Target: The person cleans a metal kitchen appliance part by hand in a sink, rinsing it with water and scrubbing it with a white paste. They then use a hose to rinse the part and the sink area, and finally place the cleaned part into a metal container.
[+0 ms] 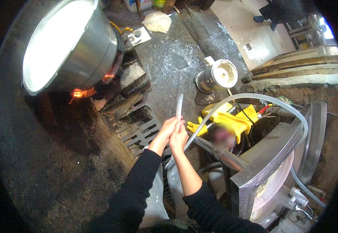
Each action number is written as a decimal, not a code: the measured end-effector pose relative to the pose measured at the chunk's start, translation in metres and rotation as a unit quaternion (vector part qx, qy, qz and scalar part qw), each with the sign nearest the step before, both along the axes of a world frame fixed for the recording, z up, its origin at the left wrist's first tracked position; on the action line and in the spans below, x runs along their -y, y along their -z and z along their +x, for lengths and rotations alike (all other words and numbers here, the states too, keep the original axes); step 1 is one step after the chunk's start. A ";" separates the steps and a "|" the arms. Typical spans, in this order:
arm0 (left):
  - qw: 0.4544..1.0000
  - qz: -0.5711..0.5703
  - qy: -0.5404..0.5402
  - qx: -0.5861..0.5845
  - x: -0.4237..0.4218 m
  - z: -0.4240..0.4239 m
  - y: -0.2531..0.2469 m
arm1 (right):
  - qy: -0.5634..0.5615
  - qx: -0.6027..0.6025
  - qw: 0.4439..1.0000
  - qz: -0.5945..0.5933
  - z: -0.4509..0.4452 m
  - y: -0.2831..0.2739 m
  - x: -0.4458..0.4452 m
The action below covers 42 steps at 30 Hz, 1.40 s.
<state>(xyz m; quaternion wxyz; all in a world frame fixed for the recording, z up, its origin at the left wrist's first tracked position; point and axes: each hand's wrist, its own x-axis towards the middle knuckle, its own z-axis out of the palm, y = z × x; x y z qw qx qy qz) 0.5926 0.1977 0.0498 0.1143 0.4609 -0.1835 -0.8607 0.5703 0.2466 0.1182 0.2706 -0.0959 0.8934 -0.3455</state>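
Note:
Both hands are together on a translucent plastic hose [179,105], close to its free end. My left hand [168,129] wraps it from the left, and my right hand [179,139] closes around it just below. Water leaves the hose's mouth and spreads over the wet dark floor [173,58] ahead. From my hands the hose arcs right, over the rim of a stainless steel sink [269,171], and runs down beyond it. A slotted metal drain grate [145,128] lies left of my hands. Yellow rubber gloves [230,121] drape over things to the right.
A large metal pot [84,55] sits over glowing fire [80,93] at left. A metal machine with a round, residue-coated top [224,74] stands on the wet floor. Behind are a tied plastic bag [157,21] and a small box with a knob [138,35]. A person [279,13] stands far right.

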 end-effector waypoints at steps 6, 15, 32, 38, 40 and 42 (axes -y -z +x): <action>0.991 0.008 0.119 -0.054 -0.016 0.000 0.023 | 0.081 -0.014 0.997 -0.002 0.018 0.031 -0.018; 0.977 -0.090 0.190 0.025 -0.030 -0.023 0.050 | 0.157 0.097 0.982 -0.046 0.009 0.045 -0.030; 0.977 -0.078 0.174 0.093 0.001 0.040 -0.062 | -0.409 -0.126 0.851 0.305 -0.186 0.195 0.055; 0.991 0.002 0.074 0.109 0.018 0.037 -0.056 | -0.095 -0.102 0.988 0.070 -0.151 0.157 0.061; 0.993 0.025 0.024 0.114 0.034 0.031 -0.042 | -0.023 -0.087 0.996 0.012 -0.121 0.139 0.052; 0.992 0.052 -0.018 0.117 0.044 0.016 -0.030 | -0.034 -0.149 0.988 -0.037 -0.083 0.127 0.026</action>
